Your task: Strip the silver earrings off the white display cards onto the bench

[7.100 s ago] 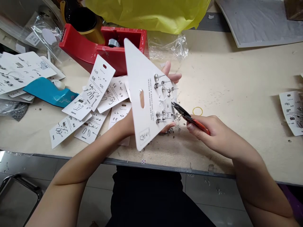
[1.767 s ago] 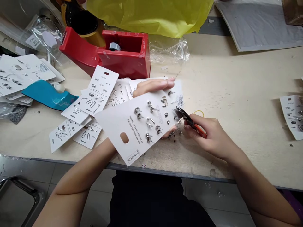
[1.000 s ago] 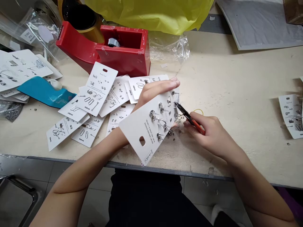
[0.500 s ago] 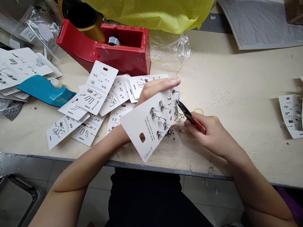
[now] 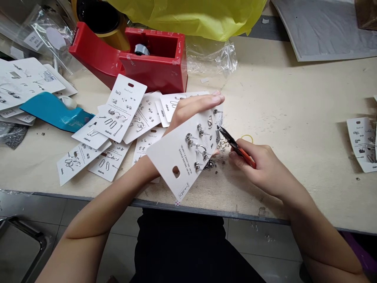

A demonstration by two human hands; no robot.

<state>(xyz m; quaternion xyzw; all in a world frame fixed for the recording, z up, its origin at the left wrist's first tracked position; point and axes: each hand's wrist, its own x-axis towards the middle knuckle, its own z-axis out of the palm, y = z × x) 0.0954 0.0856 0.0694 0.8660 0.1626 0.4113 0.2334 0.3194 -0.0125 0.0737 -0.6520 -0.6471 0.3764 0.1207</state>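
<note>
My left hand (image 5: 196, 105) holds a white earring card (image 5: 166, 151) tilted above the table, its back turned up. Earring backs and posts stick out from that side; most of my left fingers are behind the card. My right hand (image 5: 265, 167) is closed around small pliers (image 5: 240, 149) with orange-red handles and dark jaws. The jaw tips are at the card's right edge, by a metal post; whether they grip it I cannot tell. Below the card lies a pile of tiny metal earring backs (image 5: 209, 164), partly hidden.
Several earring cards (image 5: 122, 108) overlap to the left, near a teal tape dispenser (image 5: 55, 112). Behind stands a red tape dispenser (image 5: 153, 68) beside a yellow plastic bag (image 5: 194, 17). Another card (image 5: 361, 143) lies far right. A yellow rubber band (image 5: 247, 138) is near my right hand.
The card has shifted slightly left and turned a little. The pliers' tips have moved slightly left along its edge. Both hands keep their hold.
</note>
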